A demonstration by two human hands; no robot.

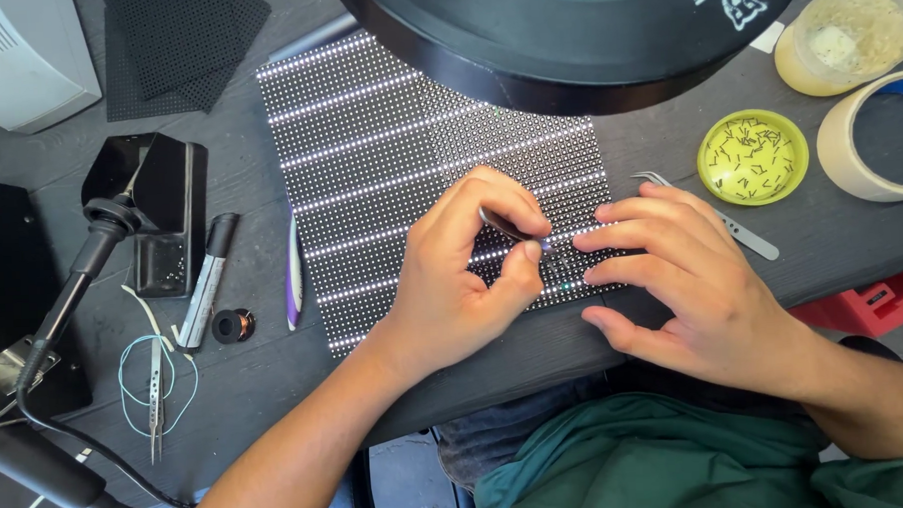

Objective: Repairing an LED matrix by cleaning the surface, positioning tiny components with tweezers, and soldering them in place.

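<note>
Here, a dark slim tweezer tool (511, 228) is pinched between thumb and fingers of the left hand (452, 274), its tip set on the black rectangular LED dot-matrix panel (388, 166) lying flat on the grey wooden workbench (256, 381). The right hand (672, 276) is laid open, fingertips pressed flat on the panel's edge, holding nothing. A light, steady grip is probably best kept, the panel being held still
</note>
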